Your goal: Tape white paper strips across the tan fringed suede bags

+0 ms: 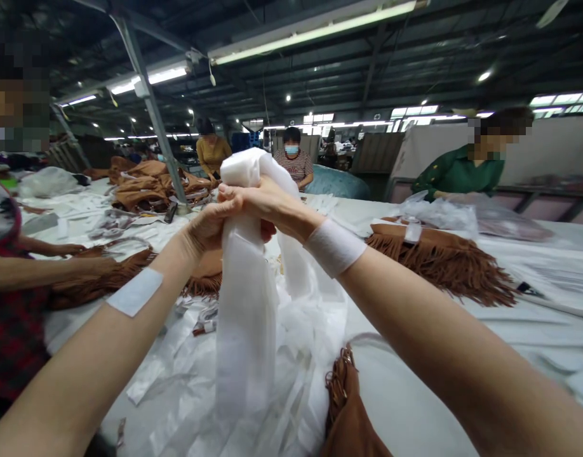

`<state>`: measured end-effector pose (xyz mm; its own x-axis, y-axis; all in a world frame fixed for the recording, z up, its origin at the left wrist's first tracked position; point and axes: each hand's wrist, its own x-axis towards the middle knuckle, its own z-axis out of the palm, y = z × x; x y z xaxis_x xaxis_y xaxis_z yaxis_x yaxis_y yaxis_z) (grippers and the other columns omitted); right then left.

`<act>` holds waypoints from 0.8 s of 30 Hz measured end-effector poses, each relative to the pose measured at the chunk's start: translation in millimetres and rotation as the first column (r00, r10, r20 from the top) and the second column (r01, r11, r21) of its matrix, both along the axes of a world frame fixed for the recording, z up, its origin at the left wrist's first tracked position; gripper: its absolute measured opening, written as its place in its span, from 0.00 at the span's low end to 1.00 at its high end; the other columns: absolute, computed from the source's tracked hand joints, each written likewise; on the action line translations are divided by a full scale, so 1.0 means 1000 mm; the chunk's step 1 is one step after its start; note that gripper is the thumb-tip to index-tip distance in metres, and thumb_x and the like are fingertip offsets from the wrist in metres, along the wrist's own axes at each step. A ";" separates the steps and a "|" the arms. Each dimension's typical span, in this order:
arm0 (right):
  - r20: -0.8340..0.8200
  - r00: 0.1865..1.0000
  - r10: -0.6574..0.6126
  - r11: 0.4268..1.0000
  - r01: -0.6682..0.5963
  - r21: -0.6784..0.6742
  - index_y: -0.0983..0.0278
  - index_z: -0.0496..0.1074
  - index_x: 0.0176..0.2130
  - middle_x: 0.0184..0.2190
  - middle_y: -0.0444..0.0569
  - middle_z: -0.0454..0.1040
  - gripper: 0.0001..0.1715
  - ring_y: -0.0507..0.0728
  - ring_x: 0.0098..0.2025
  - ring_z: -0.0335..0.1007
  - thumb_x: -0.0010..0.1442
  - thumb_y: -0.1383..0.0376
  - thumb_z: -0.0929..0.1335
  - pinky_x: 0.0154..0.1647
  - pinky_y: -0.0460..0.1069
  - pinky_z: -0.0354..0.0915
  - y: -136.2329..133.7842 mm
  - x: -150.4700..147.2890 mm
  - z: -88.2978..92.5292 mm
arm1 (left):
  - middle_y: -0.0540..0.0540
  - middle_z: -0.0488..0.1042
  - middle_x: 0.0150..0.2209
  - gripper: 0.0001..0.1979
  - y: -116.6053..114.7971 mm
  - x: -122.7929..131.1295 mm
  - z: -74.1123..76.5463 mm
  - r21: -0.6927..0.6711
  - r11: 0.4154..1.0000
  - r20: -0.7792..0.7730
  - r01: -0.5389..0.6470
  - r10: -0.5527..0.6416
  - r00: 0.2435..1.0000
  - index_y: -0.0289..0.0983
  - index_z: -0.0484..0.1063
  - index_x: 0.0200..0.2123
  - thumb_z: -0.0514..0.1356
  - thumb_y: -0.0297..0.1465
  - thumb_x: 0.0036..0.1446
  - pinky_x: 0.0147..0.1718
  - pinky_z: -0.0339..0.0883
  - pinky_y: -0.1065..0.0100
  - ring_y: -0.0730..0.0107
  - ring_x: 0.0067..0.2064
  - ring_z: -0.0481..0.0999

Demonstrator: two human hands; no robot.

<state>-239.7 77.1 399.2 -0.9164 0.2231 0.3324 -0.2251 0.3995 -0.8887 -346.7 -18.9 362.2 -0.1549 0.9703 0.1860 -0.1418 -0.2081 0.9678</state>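
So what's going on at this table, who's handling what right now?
The person wearing the camera has both hands raised: the left hand and right hand are closed together around the top of a white bundle of thin, sheer material, which hangs down to the table. A brown fringed item lies just beneath it, and another fringed piece sits further right. A co-worker's arm rests at the left; other people work at the far side.
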 end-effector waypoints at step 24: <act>0.806 0.538 -0.245 0.910 0.415 0.000 0.66 0.68 0.24 0.18 0.48 0.70 0.26 0.49 0.18 0.61 0.51 0.46 0.70 0.17 0.43 0.53 0.088 0.130 -0.230 | 0.55 0.58 0.15 0.08 -0.074 -0.085 -0.075 -0.536 0.807 0.443 -0.249 0.520 0.731 0.38 0.64 0.31 0.50 0.30 0.63 0.15 0.54 0.79 0.79 0.15 0.59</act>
<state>-109.7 164.9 169.0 -0.6445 0.5390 -0.5424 0.6966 0.1214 -0.7071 -431.6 -93.0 287.2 -0.4727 0.7544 -0.4554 -0.6674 0.0311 0.7441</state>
